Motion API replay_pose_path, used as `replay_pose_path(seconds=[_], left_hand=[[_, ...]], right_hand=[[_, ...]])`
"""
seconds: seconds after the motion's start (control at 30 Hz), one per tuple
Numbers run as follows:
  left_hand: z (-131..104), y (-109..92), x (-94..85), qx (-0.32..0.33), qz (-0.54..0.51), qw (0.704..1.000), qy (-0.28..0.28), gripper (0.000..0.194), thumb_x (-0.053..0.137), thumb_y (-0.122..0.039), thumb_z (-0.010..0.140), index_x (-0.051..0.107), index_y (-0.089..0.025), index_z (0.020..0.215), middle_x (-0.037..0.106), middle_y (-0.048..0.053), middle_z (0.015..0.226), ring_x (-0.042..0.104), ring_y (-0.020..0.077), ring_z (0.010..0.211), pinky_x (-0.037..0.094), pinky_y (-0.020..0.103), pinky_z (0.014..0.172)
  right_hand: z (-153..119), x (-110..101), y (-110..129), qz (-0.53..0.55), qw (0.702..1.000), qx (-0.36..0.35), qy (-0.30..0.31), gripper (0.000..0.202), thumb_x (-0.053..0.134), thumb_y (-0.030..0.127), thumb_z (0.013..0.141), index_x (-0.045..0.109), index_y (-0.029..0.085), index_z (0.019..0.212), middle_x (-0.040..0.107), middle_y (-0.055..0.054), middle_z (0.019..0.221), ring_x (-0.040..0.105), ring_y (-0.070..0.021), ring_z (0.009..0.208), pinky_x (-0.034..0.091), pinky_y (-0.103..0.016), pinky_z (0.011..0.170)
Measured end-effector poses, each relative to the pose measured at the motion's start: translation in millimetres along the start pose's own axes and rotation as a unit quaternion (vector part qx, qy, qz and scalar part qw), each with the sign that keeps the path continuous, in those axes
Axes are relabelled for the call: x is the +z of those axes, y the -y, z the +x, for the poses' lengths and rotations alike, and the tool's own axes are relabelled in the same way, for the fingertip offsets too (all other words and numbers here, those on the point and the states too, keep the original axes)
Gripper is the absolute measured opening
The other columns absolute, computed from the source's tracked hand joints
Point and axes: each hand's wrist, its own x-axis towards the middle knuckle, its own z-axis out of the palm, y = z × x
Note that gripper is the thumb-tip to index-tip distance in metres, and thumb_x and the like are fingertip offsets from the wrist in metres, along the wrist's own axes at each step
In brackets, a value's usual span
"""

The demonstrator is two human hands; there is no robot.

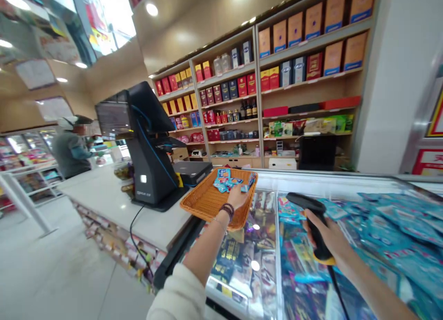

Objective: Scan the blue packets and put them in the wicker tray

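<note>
The left hand (pixel 237 198) is reaching into the orange wicker basket (pixel 199 202), its fingers meeting the blue packets (pixel 223 176); whether they are pinching one cannot be determined. The packets are lying toward the basket's far right side. The right hand (pixel 328 234) is holding the black scanner (pixel 306 202) over the glass-topped case (pixel 278 246), its fingers wrapping around the handle. The scanner head is pointing left; its cable (pixel 336 287) is hanging downward. The sales terminal (pixel 147 147) is standing on the white desk (pixel 110 202), left of the basket.
</note>
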Motion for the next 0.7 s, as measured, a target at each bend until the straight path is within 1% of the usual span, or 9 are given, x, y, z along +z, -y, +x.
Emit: replay_pose_path(seconds=[0.07,0.17,0.23,0.3,0.37,0.43,0.5,0.6,0.7], left_hand=[[10.5,8.8,-20.0,-0.016,0.094,0.995,0.009,0.052,0.078,-0.012,0.073,0.07,-0.018,0.124,0.065,0.02,0.145,0.053,0.0358,0.145,0.033,0.048,0.126],[29.1,17.3,-34.1,-0.031,0.199,0.979,0.028,0.069,0.08,-0.014,0.074,0.06,-0.017,0.14,0.047,0.023,0.163,0.041,0.038,0.154,0.029,0.051,0.127],[43.2,20.7,-35.0,-0.037,0.252,0.966,0.046,0.08,0.085,-0.018,0.072,0.056,-0.019,0.146,0.034,0.025,0.171,0.034,0.0423,0.158,0.028,0.056,0.127],[57.4,23.1,-31.3,-0.038,0.296,0.952,0.068,0.09,0.091,-0.025,0.067,0.055,-0.022,0.149,0.023,0.024,0.176,0.027,0.0486,0.159,0.025,0.066,0.125],[69.9,25.2,-25.1,-0.03,0.329,0.94,0.09,0.096,0.096,-0.031,0.063,0.055,-0.027,0.15,0.018,0.02,0.178,0.019,0.052,0.161,0.02,0.072,0.124],[79.2,27.6,-18.2,-0.018,0.352,0.929,0.108,0.095,0.096,-0.035,0.064,0.056,-0.031,0.15,0.022,0.017,0.178,0.019,0.0507,0.161,0.016,0.074,0.124],[84.9,30.1,-12.3,-0.008,0.368,0.922,0.123,0.084,0.09,-0.037,0.071,0.057,-0.035,0.149,0.037,0.014,0.173,0.031,0.0473,0.158,0.016,0.074,0.124],[87.3,31.7,-8.2,0.002,0.381,0.914,0.141,0.061,0.081,-0.032,0.082,0.065,-0.036,0.141,0.058,0.013,0.157,0.053,0.0429,0.144,0.027,0.069,0.123],[82.2,29.2,-11.5,0.014,0.388,0.909,0.151,0.047,0.077,-0.021,0.084,0.075,-0.031,0.13,0.071,0.015,0.139,0.063,0.0401,0.135,0.041,0.057,0.119]], right_hand=[[1.2,11.0,-11.5,-0.004,1.0,0.009,0.024,0.055,0.087,0.069,0.06,0.058,0.024,0.069,0.058,0.004,0.051,0.048,-0.0118,0.034,0.038,-0.026,0.033],[0.3,16.7,-25.6,-0.002,0.999,0.032,0.025,0.055,0.085,0.071,0.062,0.058,0.025,0.072,0.059,0.003,0.052,0.047,-0.0119,0.034,0.036,-0.027,0.032],[-0.3,15.5,-32.0,0.013,0.999,0.051,0.012,0.056,0.086,0.072,0.059,0.059,0.025,0.073,0.059,0.003,0.053,0.046,-0.0119,0.033,0.035,-0.027,0.031],[0.4,11.7,-37.3,0.026,0.997,0.072,-0.002,0.058,0.087,0.073,0.056,0.061,0.024,0.075,0.06,0.003,0.053,0.046,-0.0124,0.033,0.036,-0.027,0.031],[2.7,6.6,-42.7,0.029,0.996,0.085,-0.011,0.059,0.087,0.074,0.058,0.063,0.024,0.078,0.06,0.002,0.053,0.047,-0.0135,0.034,0.038,-0.029,0.031],[5.6,1.7,-47.4,0.027,0.996,0.089,-0.011,0.057,0.085,0.075,0.061,0.063,0.025,0.079,0.061,0.001,0.054,0.048,-0.0146,0.034,0.04,-0.03,0.032],[7.8,-1.8,-50.3,0.029,0.996,0.089,0.0,0.056,0.085,0.075,0.063,0.063,0.026,0.078,0.061,0.0,0.055,0.049,-0.0153,0.035,0.041,-0.031,0.033],[8.4,-3.0,-50.2,0.032,0.995,0.094,0.016,0.055,0.085,0.075,0.062,0.063,0.027,0.078,0.061,0.0,0.055,0.049,-0.0162,0.035,0.041,-0.033,0.033],[5.5,-0.1,-47.3,0.022,0.996,0.08,0.015,0.055,0.084,0.076,0.064,0.062,0.027,0.074,0.061,-0.001,0.056,0.049,-0.0162,0.036,0.042,-0.033,0.033]])
